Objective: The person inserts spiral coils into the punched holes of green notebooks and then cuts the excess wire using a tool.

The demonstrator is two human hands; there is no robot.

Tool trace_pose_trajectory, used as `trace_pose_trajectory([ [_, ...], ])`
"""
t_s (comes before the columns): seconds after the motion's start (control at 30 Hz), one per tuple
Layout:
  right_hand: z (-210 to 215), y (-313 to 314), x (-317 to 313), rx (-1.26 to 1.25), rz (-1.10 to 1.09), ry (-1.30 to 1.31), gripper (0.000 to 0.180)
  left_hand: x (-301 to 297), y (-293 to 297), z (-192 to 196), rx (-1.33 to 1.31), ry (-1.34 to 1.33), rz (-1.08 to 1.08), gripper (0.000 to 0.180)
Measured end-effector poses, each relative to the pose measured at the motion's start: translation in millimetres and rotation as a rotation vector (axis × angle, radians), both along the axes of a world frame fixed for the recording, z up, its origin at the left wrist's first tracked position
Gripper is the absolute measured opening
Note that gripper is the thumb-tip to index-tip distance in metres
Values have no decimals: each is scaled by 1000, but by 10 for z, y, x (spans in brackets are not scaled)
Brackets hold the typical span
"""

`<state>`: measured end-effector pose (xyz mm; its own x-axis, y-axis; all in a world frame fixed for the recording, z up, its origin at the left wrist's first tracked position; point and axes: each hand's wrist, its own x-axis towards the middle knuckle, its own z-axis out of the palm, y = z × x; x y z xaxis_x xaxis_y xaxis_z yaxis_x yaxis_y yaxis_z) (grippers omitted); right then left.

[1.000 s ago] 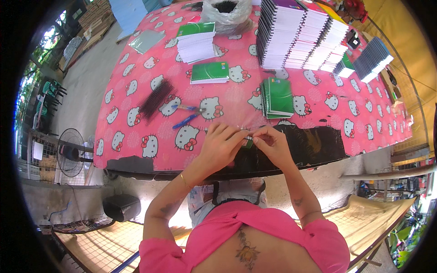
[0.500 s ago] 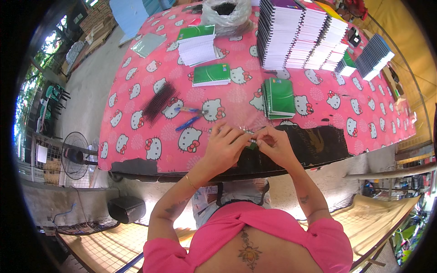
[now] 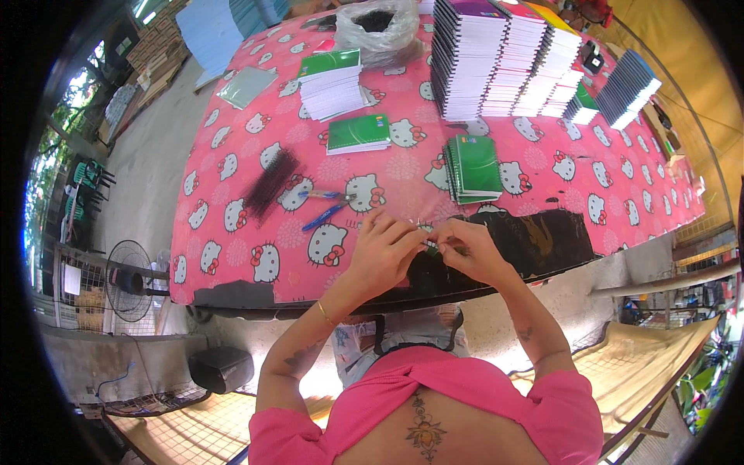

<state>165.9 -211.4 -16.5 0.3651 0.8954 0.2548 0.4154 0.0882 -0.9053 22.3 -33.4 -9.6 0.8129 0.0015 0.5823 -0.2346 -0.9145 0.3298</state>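
Observation:
Just above the table's near edge, my left hand (image 3: 381,252) and my right hand (image 3: 470,249) meet with bent fingers pinched together. Between the fingertips shows a narrow green-and-white piece (image 3: 432,249), apparently a green notebook seen edge-on; most of it is hidden by my fingers. Left of my hands lie a blue pair of pliers (image 3: 325,216) and a second blue-handled tool (image 3: 319,194). Beyond these is a bundle of black spiral coils (image 3: 271,183). Ahead to the right sits a small pile of coil-bound green notebooks (image 3: 474,168).
Green-covered paper stacks (image 3: 358,135) lie farther off, near a plastic bag (image 3: 377,35) with black contents. Tall piles of spiral notebooks (image 3: 496,66) stand at the far right. A pink patterned cloth (image 3: 395,182) covers the table. A fan (image 3: 130,280) is at the left.
The view has shifted slightly. Both hands stay together at the same place, with the fingers moving only a little on the small green-and-white piece.

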Motion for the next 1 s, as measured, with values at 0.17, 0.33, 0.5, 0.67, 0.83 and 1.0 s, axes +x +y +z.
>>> trace_pose_trajectory([
  [0.17, -82, 28, 5, 17, -12, 10, 16, -21, 12, 19, -26, 28, -6, 28],
  [0.33, -124, 58, -105, -12, -86, 141, 11, 3, -40, 79, 0, -11, 3, 31],
  [0.5, -110, 91, -207, 70, -175, 201, 13, 37, 57, 0, 9, -33, -18, 31],
  [0.67, -166, 107, -187, 30, -172, 282, 17, 34, 99, 47, -31, -11, -69, 27],
  [0.83, -175, 141, -240, 23, -190, 343, 17, 54, 118, 28, -44, -9, -70, 26],
  [1.0, -110, 136, -287, 99, -294, -94, 25, 87, 160, 73, -68, 38, -57, 25],
])
